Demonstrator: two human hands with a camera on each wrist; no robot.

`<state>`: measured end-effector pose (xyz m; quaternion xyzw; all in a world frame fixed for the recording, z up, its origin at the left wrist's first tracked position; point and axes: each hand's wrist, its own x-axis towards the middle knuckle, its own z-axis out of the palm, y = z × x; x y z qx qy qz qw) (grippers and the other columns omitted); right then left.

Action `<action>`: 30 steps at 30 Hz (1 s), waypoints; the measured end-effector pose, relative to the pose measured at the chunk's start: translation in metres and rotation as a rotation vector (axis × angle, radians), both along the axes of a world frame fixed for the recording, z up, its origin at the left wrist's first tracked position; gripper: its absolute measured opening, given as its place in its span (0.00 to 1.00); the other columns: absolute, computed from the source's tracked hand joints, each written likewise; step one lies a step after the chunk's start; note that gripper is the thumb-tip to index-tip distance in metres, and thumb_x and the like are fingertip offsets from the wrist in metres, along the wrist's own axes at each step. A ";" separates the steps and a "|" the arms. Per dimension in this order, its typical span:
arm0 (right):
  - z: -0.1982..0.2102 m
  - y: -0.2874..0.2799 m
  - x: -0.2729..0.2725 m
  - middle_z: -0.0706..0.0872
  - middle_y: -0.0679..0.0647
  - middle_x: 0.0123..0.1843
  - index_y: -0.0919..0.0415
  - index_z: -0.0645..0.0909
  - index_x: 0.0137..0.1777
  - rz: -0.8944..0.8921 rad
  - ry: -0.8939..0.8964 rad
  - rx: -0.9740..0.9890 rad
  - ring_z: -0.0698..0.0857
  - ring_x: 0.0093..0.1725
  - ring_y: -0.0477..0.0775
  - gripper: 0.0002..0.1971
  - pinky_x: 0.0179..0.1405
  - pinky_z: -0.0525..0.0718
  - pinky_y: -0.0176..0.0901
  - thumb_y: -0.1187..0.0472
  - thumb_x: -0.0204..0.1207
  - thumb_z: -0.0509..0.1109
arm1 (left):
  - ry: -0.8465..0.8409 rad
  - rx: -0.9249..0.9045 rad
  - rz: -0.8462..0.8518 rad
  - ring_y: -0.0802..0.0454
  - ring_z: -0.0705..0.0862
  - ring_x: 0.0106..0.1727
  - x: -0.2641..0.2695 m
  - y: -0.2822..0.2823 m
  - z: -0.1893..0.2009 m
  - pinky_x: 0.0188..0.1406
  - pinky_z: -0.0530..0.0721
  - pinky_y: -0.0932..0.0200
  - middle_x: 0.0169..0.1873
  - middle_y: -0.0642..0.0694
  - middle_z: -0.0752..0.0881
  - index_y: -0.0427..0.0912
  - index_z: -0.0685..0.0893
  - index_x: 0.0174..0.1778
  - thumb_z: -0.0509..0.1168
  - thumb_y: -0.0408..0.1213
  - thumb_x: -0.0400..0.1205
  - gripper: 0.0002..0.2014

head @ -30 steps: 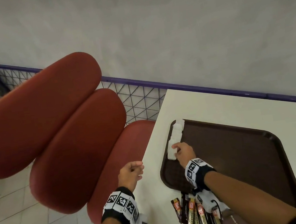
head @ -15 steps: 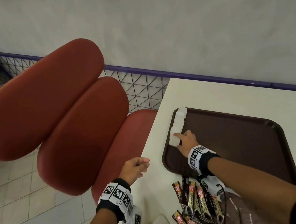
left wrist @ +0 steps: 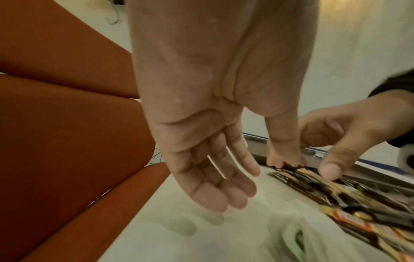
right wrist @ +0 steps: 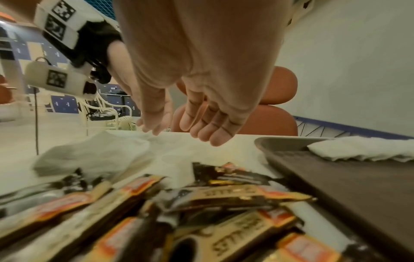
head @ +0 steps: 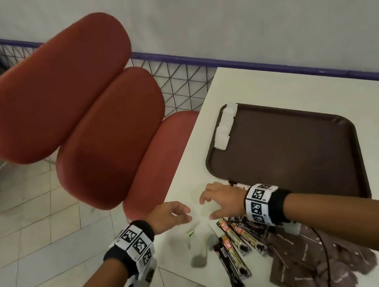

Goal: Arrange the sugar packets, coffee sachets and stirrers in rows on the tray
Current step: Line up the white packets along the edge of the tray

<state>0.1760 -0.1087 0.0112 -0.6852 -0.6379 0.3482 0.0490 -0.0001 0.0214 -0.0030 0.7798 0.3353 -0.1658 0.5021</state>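
Right hand [head: 221,200] back from tray [head: 283,154], now over near table edge beside left hand [head: 170,216]; both loosely spread, holding nothing.
Sugar packets [head: 224,127] sit in overlapped row along tray's left rim, leaving rest of tray free for more rows.
Coffee sachets [head: 237,241] heaped on table just below hands, likely next pick.
White plastic bag [head: 199,242] beside heap.
Stirrers: cannot tell for sure.

Head view looks steeply down onto the bench [head: 273,86] from above; each wrist view sits low and close, facing along its palm; all three share the coffee sachets [head: 237,239] beside the tray [head: 283,154]
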 end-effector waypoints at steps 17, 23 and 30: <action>-0.019 -0.005 -0.031 0.77 0.51 0.44 0.65 0.81 0.46 -0.158 0.078 0.023 0.76 0.48 0.51 0.05 0.50 0.75 0.41 0.66 0.71 0.69 | 0.128 0.364 -0.360 0.52 0.73 0.45 -0.008 -0.046 -0.015 0.31 0.67 0.69 0.44 0.49 0.73 0.41 0.82 0.54 0.74 0.42 0.72 0.17; -0.005 -0.002 -0.006 0.84 0.51 0.40 0.57 0.78 0.37 -0.477 0.323 0.141 0.81 0.40 0.51 0.07 0.47 0.84 0.47 0.66 0.66 0.74 | -0.074 0.180 -0.057 0.59 0.71 0.29 -0.008 -0.030 -0.015 0.30 0.69 0.69 0.27 0.55 0.73 0.51 0.68 0.31 0.72 0.35 0.72 0.16; 0.019 0.006 0.025 0.80 0.50 0.33 0.54 0.74 0.36 -0.681 0.431 0.312 0.78 0.31 0.46 0.13 0.32 0.76 0.28 0.72 0.69 0.70 | -0.284 -0.080 0.423 0.55 0.81 0.29 0.017 -0.011 -0.006 0.26 0.84 0.63 0.39 0.41 0.81 0.46 0.70 0.42 0.64 0.22 0.78 0.14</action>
